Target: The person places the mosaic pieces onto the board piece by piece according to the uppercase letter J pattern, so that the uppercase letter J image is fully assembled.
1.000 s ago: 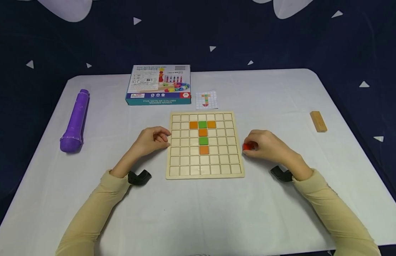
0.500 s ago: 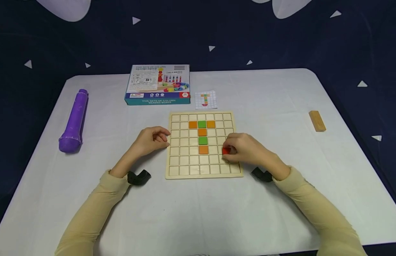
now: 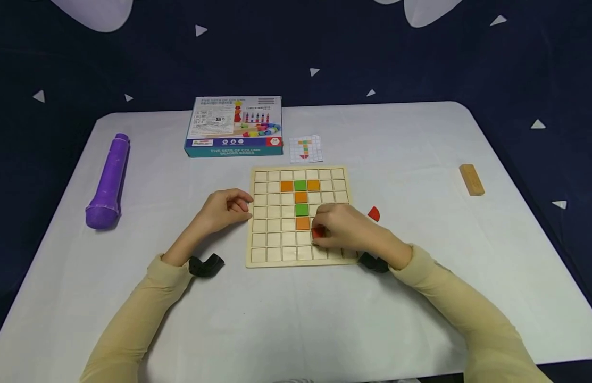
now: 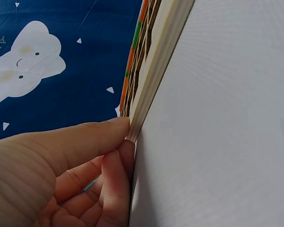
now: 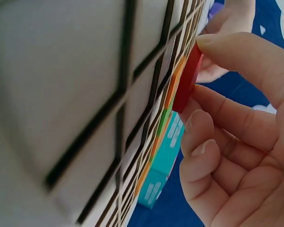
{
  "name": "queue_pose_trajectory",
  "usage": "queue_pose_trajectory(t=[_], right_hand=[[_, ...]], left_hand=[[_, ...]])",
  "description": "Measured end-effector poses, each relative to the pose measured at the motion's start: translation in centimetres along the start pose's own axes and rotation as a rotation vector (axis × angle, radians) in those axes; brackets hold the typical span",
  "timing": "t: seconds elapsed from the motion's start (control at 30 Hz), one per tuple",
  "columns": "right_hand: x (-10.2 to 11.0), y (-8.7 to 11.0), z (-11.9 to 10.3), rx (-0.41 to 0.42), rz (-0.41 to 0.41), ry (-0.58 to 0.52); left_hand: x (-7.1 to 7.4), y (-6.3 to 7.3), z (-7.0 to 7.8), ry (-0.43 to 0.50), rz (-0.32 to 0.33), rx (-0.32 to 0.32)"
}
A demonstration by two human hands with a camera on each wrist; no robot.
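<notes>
My right hand (image 3: 345,226) pinches a red wooden tile (image 5: 188,81) between thumb and fingers, low over the grid board (image 3: 275,255). The tile is just right of and below the lowest orange tile (image 3: 302,223); its outline is partly hidden. Orange and green tiles, such as the upper green tile (image 3: 300,185), form a T shape in the board's squares. At the board's left edge rests my left hand (image 3: 224,208), its thumb and forefinger touching the rim and the other fingers loosely curled. A red quarter-round tile (image 3: 374,214) lies on the table right of the board.
A small pattern card (image 3: 305,149) lies behind the board, next to a teal-edged toy box (image 3: 233,127). A purple microphone-shaped toy (image 3: 108,183) lies at left. Far right is a small wooden block (image 3: 472,180). All stand on a white-covered table (image 3: 276,324).
My right hand has carried the red tile leftward from beside the board to over its lower squares. The quarter-round tile on the table has come into view. The left hand stays at the board's edge.
</notes>
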State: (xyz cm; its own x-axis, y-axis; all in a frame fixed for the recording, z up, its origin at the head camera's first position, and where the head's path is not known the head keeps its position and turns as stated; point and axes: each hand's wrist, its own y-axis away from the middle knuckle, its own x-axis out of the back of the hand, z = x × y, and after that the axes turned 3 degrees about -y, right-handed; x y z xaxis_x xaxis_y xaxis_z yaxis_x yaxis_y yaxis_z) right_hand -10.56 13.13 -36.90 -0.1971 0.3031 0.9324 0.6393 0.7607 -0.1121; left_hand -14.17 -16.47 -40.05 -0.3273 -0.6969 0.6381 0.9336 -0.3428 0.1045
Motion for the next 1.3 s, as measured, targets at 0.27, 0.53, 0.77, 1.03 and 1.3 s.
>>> queue_pose_trajectory(t=[0.27, 0.53, 0.77, 1.03, 1.3], right_hand=[[-0.5, -1.1, -1.2, 0.016, -0.063, 0.011], [-0.7, -1.6, -1.9, 0.014, -0.093, 0.062], [-0.8, -1.9, -1.8, 0.027, -0.097, 0.03], [-0.7, -1.8, -1.7, 0.064, -0.11, -0.002], [-0.6, -1.8, -1.6, 0.072, -0.094, 0.002]], left_hand=[[0.1, 0.0, 0.1, 0.01, -0.005, 0.006], [0.1, 0.0, 0.1, 0.001, -0.005, -0.005], [0.1, 0.0, 0.1, 0.006, 0.002, -0.002], [0.1, -0.1, 0.0, -0.004, 0.004, -0.025], [0.1, 0.0, 0.0, 0.003, 0.0, -0.011]])
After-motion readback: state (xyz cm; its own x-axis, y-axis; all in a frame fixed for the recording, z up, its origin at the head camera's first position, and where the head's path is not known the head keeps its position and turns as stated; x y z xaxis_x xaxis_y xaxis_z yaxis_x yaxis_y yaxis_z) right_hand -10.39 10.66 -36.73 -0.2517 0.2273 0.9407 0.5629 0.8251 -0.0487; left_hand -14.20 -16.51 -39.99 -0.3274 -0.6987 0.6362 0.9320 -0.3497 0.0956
